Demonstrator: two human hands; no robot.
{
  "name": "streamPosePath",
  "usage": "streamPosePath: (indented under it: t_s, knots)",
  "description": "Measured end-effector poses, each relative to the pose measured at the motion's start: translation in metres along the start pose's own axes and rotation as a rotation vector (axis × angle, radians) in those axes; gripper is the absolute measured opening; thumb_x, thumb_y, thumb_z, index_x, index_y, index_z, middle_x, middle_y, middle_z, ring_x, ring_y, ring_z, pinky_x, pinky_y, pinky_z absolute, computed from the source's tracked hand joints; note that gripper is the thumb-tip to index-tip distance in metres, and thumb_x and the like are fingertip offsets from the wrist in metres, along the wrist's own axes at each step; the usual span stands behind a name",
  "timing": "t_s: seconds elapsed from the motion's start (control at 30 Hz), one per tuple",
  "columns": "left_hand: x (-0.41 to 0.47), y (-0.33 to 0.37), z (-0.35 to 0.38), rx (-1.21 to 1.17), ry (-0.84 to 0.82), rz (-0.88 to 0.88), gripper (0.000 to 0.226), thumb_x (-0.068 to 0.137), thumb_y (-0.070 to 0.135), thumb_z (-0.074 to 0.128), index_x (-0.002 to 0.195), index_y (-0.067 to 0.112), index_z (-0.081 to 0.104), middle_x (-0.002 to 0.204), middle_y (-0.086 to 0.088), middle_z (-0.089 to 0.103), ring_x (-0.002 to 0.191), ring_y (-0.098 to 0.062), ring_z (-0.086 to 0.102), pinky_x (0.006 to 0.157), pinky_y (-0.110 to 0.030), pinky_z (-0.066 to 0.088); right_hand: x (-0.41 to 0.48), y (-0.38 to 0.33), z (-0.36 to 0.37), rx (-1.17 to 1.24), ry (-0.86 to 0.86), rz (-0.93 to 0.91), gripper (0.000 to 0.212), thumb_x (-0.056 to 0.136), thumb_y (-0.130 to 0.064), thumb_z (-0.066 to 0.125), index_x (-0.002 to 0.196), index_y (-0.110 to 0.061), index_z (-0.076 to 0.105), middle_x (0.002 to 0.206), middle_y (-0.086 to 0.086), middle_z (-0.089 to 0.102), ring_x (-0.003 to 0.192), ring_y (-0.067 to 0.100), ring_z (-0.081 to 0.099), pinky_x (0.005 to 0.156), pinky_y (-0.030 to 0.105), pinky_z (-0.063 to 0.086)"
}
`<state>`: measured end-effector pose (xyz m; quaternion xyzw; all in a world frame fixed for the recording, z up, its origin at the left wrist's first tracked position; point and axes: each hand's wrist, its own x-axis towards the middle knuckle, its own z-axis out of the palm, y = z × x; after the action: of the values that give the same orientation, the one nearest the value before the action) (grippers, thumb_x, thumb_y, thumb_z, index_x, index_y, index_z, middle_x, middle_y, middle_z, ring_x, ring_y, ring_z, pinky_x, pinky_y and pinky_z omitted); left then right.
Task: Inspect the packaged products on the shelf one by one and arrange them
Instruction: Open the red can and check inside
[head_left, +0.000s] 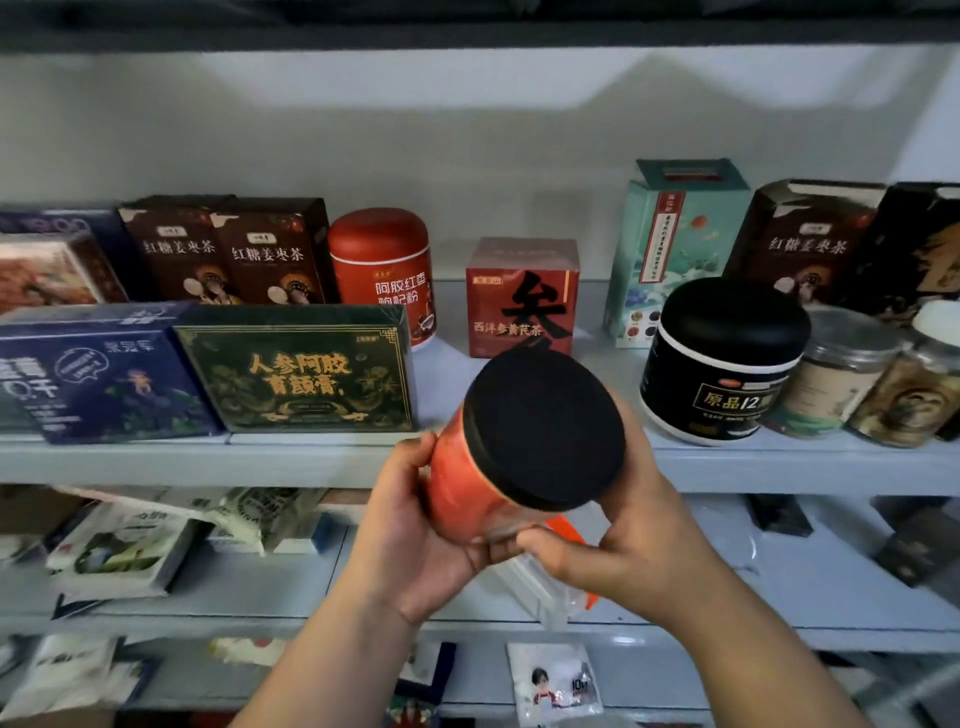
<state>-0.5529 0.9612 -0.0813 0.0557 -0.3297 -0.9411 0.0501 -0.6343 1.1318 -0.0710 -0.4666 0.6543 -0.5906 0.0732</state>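
Below the red box (522, 296), just off the shelf (208, 460) edge, an orange jar (467, 483) with a black lid is tipped lid-first toward the camera. The left hand (415, 525) curls round its side, and the right hand (628, 540) grips its other side and underside. The jar looks mid-inspection and not yet put back. Left of the red box stand a red tin (382, 270) and a green box (298, 371), right of it a black tub (727, 358). Whether these have been checked cannot be told.

Tilted red jar (462, 483); black lid (543, 428)
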Motion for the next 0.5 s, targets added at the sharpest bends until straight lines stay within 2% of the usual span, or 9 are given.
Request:
streamPosePath:
  t_s: [0.03, 0.1, 0.17, 0.2, 0.27, 0.33, 0.4, 0.5]
  knots:
    - [-0.001, 0.003, -0.003, 0.029, 0.019, 0.034, 0.068, 0.072, 0.046, 0.07, 0.131, 0.014, 0.064, 0.117, -0.021, 0.071, 0.088, -0.04, 0.073, 0.06, -0.045, 0.059, -0.002, -0.003, 0.0, 0.078, -0.007, -0.001, 0.105, 0.073, -0.02, 0.087, 0.153, -0.048, 0.025, 0.149, -0.022, 0.049, 0.143, 0.009, 0.046, 0.11, 0.028, 0.046]
    - [-0.001, 0.006, -0.013, 0.123, -0.017, 0.139, 0.081, 0.07, 0.048, 0.078, 0.141, 0.02, 0.053, 0.136, -0.019, 0.062, 0.111, -0.042, 0.066, 0.077, -0.054, 0.059, -0.003, -0.011, 0.001, 0.2, 0.019, 0.028, 0.101, 0.074, -0.035, 0.086, 0.155, -0.043, 0.026, 0.149, -0.018, 0.052, 0.142, 0.013, 0.048, 0.109, 0.032, 0.048]
    - [-0.003, 0.006, -0.017, 0.204, -0.028, 0.251, 0.081, 0.064, 0.044, 0.087, 0.136, 0.023, 0.055, 0.14, -0.019, 0.058, 0.119, -0.043, 0.06, 0.092, -0.063, 0.05, 0.0, -0.022, 0.004, 0.175, 0.094, 0.09, 0.089, 0.072, -0.059, 0.079, 0.15, -0.049, 0.038, 0.144, -0.016, 0.055, 0.137, 0.01, 0.053, 0.106, 0.036, 0.051]
    - [-0.003, 0.004, -0.018, 0.22, -0.034, 0.298, 0.077, 0.064, 0.039, 0.087, 0.133, 0.023, 0.056, 0.136, -0.02, 0.058, 0.118, -0.042, 0.06, 0.094, -0.063, 0.049, 0.002, -0.026, 0.007, 0.086, 0.139, 0.123, 0.083, 0.071, -0.067, 0.074, 0.146, -0.052, 0.042, 0.143, -0.015, 0.053, 0.135, 0.007, 0.052, 0.107, 0.037, 0.05]
    - [-0.003, -0.002, -0.019, 0.217, -0.012, 0.374, 0.061, 0.07, 0.029, 0.077, 0.128, 0.023, 0.058, 0.13, -0.019, 0.06, 0.113, -0.037, 0.063, 0.089, -0.055, 0.054, 0.007, -0.03, 0.017, -0.144, 0.232, 0.171, 0.078, 0.072, -0.076, 0.062, 0.144, -0.054, 0.042, 0.14, -0.02, 0.048, 0.131, -0.005, 0.048, 0.108, 0.031, 0.048]
    - [-0.004, -0.007, -0.018, 0.226, 0.037, 0.425, 0.047, 0.075, 0.028, 0.065, 0.122, 0.024, 0.061, 0.123, -0.014, 0.065, 0.107, -0.034, 0.066, 0.082, -0.048, 0.059, 0.008, -0.03, 0.028, -0.228, 0.315, 0.158, 0.073, 0.076, -0.076, 0.056, 0.144, -0.052, 0.044, 0.134, -0.022, 0.048, 0.124, -0.01, 0.048, 0.103, 0.021, 0.048]
    - [-0.006, -0.01, -0.016, 0.257, 0.129, 0.441, 0.036, 0.079, 0.026, 0.057, 0.115, 0.025, 0.062, 0.112, -0.008, 0.071, 0.099, -0.031, 0.069, 0.076, -0.047, 0.058, 0.006, -0.027, 0.035, -0.263, 0.372, 0.1, 0.067, 0.08, -0.072, 0.056, 0.141, -0.045, 0.051, 0.127, -0.015, 0.053, 0.119, -0.005, 0.053, 0.097, 0.017, 0.048]
    - [-0.009, -0.008, -0.014, 0.278, 0.201, 0.425, 0.032, 0.081, 0.027, 0.049, 0.11, 0.025, 0.063, 0.103, -0.005, 0.073, 0.09, -0.027, 0.072, 0.068, -0.043, 0.059, 0.002, -0.024, 0.037, -0.271, 0.388, 0.019, 0.059, 0.085, -0.064, 0.058, 0.137, -0.036, 0.058, 0.122, -0.005, 0.056, 0.115, 0.004, 0.058, 0.094, 0.019, 0.05]
